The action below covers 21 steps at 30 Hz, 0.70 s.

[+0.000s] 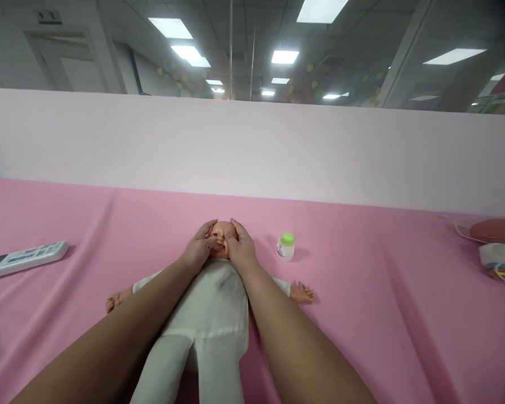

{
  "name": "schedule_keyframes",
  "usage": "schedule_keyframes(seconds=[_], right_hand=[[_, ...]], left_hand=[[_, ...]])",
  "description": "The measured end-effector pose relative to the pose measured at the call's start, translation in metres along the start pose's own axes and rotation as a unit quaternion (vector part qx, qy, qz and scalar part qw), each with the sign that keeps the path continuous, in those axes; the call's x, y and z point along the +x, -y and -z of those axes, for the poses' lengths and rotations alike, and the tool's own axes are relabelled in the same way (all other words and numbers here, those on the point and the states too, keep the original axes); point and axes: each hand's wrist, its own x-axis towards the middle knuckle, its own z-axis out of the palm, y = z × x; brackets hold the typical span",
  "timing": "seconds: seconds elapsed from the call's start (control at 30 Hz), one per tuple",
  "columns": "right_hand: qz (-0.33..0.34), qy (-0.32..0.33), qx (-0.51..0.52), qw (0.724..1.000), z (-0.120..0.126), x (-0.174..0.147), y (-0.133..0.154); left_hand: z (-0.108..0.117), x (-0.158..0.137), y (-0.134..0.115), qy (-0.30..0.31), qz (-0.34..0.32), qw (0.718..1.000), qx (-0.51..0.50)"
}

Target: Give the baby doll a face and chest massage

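A baby doll (210, 314) in a white cloth body lies on its back on the pink sheet (362, 314), head away from me. My left hand (198, 247) cups the left side of the doll's head (221, 231), its thumb on the cheek. On the other side of the head, my right hand (240, 247) has its fingers pressed on the face near the mouth. The doll's arms stretch out to both sides, small hands showing. Both my forearms lie over the doll's torso.
A small white jar with a green lid (285, 246) stands just right of the doll's head. A white remote control (23, 259) lies at the far left. At the far right are a pink round object (496, 230) and white items with cables. A pale partition rises behind.
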Motion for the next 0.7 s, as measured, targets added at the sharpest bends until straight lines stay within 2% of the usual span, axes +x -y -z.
schedule_keyframes(seconds=[0.2, 0.43, 0.6, 0.7], right_hand=[[0.005, 0.002, -0.008, 1.000, 0.000, 0.001, 0.000], [-0.001, -0.007, 0.000, 1.000, 0.001, 0.001, 0.000], [-0.007, -0.021, 0.018, 1.000, 0.002, 0.001, -0.002], [0.005, -0.028, 0.031, 0.999, 0.001, 0.002, -0.004]], left_hand=[[0.004, 0.005, 0.010, -0.004, -0.035, 0.999, 0.032], [0.008, 0.010, 0.017, 0.025, -0.071, 0.996, 0.041], [0.004, 0.009, 0.012, 0.018, -0.056, 0.998, 0.003], [0.002, 0.010, 0.009, -0.007, -0.041, 0.999, -0.020]])
